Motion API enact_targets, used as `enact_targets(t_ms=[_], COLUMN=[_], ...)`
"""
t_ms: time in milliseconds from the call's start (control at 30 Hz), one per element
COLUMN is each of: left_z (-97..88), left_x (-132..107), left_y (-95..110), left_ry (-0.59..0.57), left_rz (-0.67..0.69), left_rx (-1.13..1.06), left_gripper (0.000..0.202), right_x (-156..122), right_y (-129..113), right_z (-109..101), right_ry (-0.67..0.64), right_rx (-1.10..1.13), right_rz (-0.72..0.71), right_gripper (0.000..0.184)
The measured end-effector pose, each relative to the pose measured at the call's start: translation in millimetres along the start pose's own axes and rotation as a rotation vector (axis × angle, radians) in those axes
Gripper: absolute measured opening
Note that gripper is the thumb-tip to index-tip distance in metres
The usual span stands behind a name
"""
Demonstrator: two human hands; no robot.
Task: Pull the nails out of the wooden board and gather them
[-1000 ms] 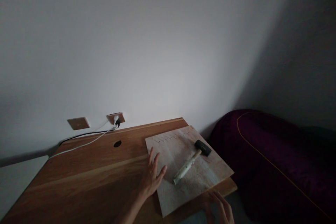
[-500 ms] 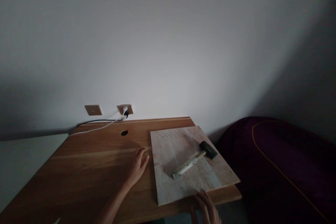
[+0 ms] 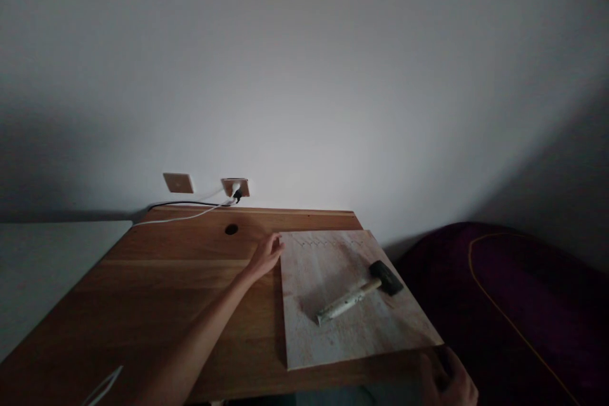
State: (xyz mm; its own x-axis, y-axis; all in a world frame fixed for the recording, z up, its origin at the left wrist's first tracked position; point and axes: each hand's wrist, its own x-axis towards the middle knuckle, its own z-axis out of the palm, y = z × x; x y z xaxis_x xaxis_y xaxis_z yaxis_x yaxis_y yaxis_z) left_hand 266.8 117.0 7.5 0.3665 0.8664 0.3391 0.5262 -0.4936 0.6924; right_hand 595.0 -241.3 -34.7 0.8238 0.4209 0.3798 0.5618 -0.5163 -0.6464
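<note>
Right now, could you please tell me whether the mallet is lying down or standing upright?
Lying down: the mallet is on the board, its handle stretched across it rather than pointing up.

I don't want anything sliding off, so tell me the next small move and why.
Probably lift the black-headed mallet off with the right hand: it lies unheld on the board and could slide if the board shifts. The right hand is by the board's near-right corner, while the left hand, at the far-left corner, could steady it.
</note>
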Motion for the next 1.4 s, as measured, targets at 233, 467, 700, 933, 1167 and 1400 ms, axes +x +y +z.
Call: enact_targets(t_ms=[233, 467, 700, 933, 1167, 1400], left_z=[32.6, 35.6, 37.3, 33.6, 31.9, 31.4], left_x=[30.8, 21.0, 22.7, 20.6, 22.0, 23.5], left_y=[-0.9, -4.0, -2.9, -1.5, -2.3, -5.6], left_ry=[0.068, 0.072, 0.069, 0.072, 0.124, 0.15], left_rz=[0.034, 0.161, 0.132, 0.148, 0.089, 0.066], left_rx=[0.115, 0.298, 0.31, 0.302, 0.275, 0.205], left_gripper=[0.037, 0.042, 0.04, 0.037, 0.032, 0.021], right_x=[30.5, 17.8, 18.6, 19.6, 18.3, 14.4], right_y=[-26.8, -36.9, -40.9, -46.8, -47.6, -57.1], right_z=[13.9, 28.3, 23.5, 19.1, 17.9, 12.7], right_ry=[-0.056, 0.09, 0.055, -0.001, -0.003, -0.037], right_rx=[0.04, -0.023, -0.01, -0.034, -0.017, -0.06], right_rz=[0.049, 0.094, 0.111, 0.176, 0.121, 0.094], right_gripper=[0.082, 0.09, 0.086, 0.075, 0.068, 0.072])
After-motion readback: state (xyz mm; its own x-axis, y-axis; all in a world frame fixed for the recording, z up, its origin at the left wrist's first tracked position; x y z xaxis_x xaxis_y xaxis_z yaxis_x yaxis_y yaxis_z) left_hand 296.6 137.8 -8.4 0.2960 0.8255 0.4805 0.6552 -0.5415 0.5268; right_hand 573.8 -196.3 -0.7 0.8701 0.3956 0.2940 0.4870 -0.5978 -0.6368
